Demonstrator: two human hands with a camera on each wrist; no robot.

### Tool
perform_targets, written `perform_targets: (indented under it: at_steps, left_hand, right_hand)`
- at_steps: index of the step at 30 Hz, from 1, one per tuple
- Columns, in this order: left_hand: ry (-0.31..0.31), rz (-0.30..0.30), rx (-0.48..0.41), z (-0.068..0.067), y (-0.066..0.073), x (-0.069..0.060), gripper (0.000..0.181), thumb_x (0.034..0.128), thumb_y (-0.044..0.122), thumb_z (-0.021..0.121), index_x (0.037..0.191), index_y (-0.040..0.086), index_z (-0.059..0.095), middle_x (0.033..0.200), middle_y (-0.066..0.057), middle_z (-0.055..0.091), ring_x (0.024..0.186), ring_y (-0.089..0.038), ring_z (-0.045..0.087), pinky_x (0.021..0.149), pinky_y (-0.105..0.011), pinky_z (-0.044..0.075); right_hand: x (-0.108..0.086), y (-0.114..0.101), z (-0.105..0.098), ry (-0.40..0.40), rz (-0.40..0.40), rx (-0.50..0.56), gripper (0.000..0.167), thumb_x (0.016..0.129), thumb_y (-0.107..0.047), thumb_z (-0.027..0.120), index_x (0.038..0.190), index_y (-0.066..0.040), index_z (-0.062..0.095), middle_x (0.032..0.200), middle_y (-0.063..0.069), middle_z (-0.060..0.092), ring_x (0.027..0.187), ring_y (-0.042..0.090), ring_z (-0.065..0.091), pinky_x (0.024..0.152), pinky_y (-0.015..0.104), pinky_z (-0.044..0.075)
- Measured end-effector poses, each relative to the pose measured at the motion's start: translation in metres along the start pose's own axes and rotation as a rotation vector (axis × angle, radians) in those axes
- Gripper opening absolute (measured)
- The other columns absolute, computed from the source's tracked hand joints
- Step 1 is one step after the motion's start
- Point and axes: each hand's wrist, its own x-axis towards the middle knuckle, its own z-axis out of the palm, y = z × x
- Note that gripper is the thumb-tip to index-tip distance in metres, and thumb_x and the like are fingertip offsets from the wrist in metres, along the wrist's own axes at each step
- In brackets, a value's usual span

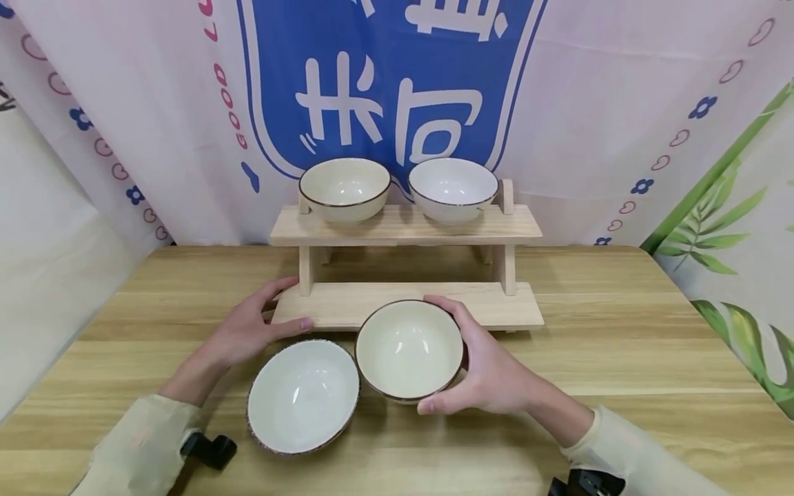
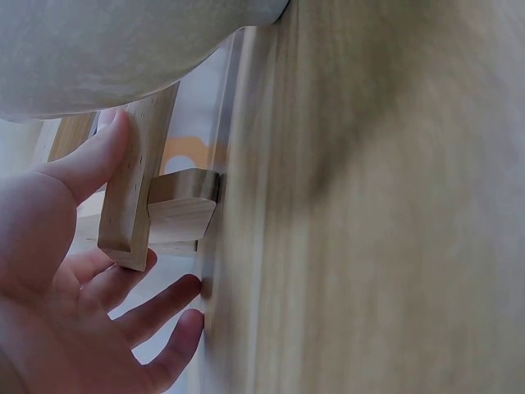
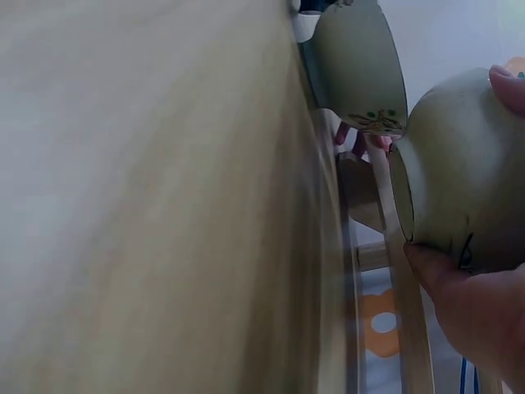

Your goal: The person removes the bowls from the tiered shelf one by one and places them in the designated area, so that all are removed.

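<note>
My right hand (image 1: 490,375) grips a cream bowl (image 1: 409,351) with a dark rim, thumb at its near side and fingers at the far side. The bowl is raised off the table, in front of the lower shelf of a two-tier wooden stand (image 1: 406,227). At that shelf's left end, my left hand (image 1: 248,324) holds the board's corner, thumb on top and fingers around the end and below, as the left wrist view shows on the board (image 2: 135,180). A white bowl (image 1: 304,396) with a speckled dark rim stands on the table, close beside the held bowl.
On the stand's upper shelf sit a cream bowl (image 1: 344,189) at left and a white bowl (image 1: 453,189) at right. Behind the wood-grain table (image 1: 620,331) hangs a printed curtain (image 1: 583,138). Black devices (image 1: 209,451) are strapped to both wrists.
</note>
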Motion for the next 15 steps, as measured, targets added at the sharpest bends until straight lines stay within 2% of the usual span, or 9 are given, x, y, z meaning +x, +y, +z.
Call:
perform_targets:
  at_steps: [11,15]
  left_hand:
    - [-0.001,-0.014,-0.011,0.0005,-0.0006,-0.0013,0.097,0.0944,0.051,0.078,0.169,0.018,0.026,0.164,-0.031,0.04,0.147,-0.052,0.045,0.111,-0.063,0.048]
    - [0.001,-0.008,-0.01,0.0005,-0.0003,-0.001,0.097,0.0942,0.052,0.079,0.169,0.018,0.027,0.164,-0.03,0.04,0.147,-0.051,0.045,0.111,-0.064,0.048]
  right_hand:
    - [-0.0084,0.0052,0.0009,-0.059,0.032,-0.001,0.122,0.07,-0.003,0.096,0.164,-0.009,0.019,0.16,0.013,0.041,0.137,0.034,0.057,0.108,0.031,0.056]
    - [-0.0101,0.0068,-0.0003,-0.068,0.038,-0.043,0.121,0.07,-0.008,0.097,0.163,-0.008,0.02,0.159,0.013,0.042,0.137,0.034,0.057,0.108,0.031,0.055]
